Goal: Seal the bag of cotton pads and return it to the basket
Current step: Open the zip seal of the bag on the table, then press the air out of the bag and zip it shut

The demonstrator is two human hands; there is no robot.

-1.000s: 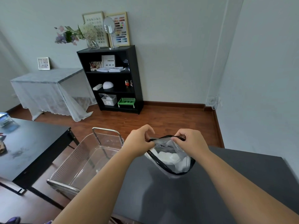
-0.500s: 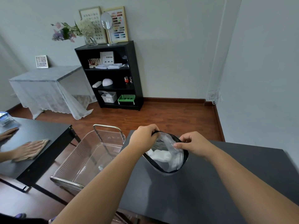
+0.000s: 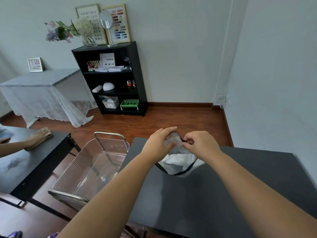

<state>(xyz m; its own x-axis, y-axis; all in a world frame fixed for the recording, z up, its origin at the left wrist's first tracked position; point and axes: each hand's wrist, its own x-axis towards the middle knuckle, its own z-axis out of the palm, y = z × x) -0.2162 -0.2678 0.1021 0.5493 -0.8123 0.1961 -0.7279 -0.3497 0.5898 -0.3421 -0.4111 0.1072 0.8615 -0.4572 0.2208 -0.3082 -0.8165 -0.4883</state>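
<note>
Ok, your left hand (image 3: pixel 157 145) and right hand (image 3: pixel 199 145) fingers both pinch the bag (image 3: pixel 176 162) top over the worktop (image 3: pixel 223 186); basket (image 3: pixel 89 170) sits left.

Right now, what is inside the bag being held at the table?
White cotton pads show through the clear bag. The left hand and right hand cover its top, so the seal cannot be seen.

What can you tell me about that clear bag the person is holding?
The bag is a clear plastic pouch edged with a black trim, holding white cotton pads. It is held upright over the dark table, right of the clear basket; whether its bottom touches the table is unclear. The left hand holds its top, and the right hand pinches the top edge.
</note>
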